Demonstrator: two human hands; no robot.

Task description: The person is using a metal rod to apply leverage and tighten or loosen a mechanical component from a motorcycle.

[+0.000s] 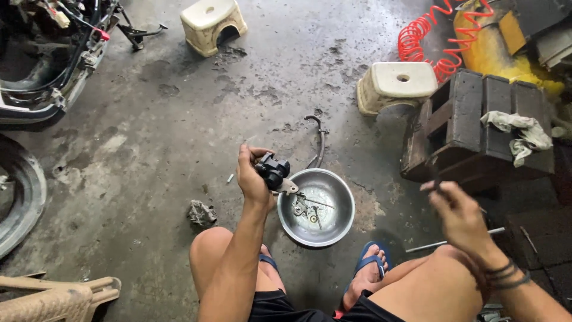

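- Your left hand [251,177] is closed around a small black mechanical part [273,170] with a metal tab, holding it just above the near left rim of a round steel bowl [342,206].
- The bowl sits on the stained concrete floor [161,119] between your feet; a few small metal pieces [305,209] lie inside it.
- Your right hand [459,211] hangs off to the right, well apart from the bowl, fingers loosely curled; it is blurred, and it may pinch something thin and dark, though you cannot tell for sure.
- A bent metal tube [320,138] lies on the floor just beyond the bowl.
- A crumpled rag [201,213] rests near your left knee, and a thin metal rod [444,242] lies by your right leg.
- Two pale plastic stools [398,83] stand farther out; a dark wooden block [471,122] carries a dirty cloth [517,132].
- A red coiled hose [426,36] lies at top right, a tyre [21,194] at the left edge.
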